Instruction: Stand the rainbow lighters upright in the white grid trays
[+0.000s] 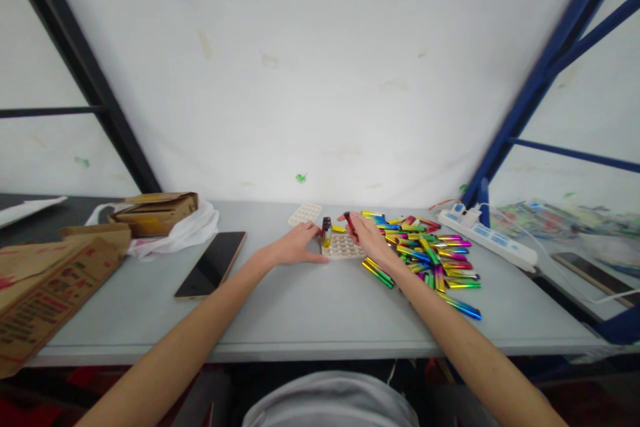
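A white tray with round holes (pixel 343 249) lies on the grey table (pixel 310 307) in front of me. Two or three small lighters (pixel 327 230) stand upright in its left end. My left hand (pixel 295 246) rests against the tray's left side, fingers curled round its edge. My right hand (pixel 367 235) hovers over the tray's right part and pinches a small red lighter (pixel 349 221) between thumb and fingers. To the right lies a pile of several rainbow-coloured lighters (pixel 430 253).
A second white tray (pixel 305 213) lies further back. A dark phone (pixel 212 263) lies to the left, beside cardboard boxes (pixel 45 280) and a white plastic bag (pixel 185 230). A white power strip (pixel 487 237) with cables sits at the right.
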A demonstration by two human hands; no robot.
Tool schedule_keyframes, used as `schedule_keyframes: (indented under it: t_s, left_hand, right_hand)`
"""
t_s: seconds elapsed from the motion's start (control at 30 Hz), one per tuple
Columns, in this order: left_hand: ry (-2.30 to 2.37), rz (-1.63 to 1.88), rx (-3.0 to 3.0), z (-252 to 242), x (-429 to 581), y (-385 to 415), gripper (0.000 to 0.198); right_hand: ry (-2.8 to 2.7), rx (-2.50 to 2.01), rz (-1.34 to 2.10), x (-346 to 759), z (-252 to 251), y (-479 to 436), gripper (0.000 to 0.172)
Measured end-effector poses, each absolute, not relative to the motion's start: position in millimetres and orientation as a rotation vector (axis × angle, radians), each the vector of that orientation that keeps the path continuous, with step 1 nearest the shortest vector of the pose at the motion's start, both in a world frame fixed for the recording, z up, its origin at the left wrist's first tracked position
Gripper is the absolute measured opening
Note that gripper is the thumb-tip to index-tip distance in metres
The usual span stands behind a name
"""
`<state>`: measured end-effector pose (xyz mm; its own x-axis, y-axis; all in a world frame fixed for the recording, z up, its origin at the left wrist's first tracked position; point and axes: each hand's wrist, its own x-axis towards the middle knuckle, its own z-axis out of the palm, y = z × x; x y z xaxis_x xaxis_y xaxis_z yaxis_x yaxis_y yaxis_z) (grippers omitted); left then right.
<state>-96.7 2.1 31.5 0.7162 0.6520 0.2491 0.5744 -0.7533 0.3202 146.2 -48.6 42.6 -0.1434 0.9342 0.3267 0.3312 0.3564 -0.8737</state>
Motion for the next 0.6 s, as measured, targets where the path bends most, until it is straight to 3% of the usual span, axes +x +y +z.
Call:
schedule_keyframes:
  t_s: [0.27, 0.6]
  left_hand:
    - [0.969, 0.490, 2.685, 32, -96, 1, 0.064]
    - [0.983, 0.481, 2.722, 32, -95, 0, 0.063]
  right_hand:
    - [-1.902, -1.077, 0.421, 141, 40, -55, 0.042]
    - [-1.996, -1.096, 0.491, 143, 48, -61, 0.028]
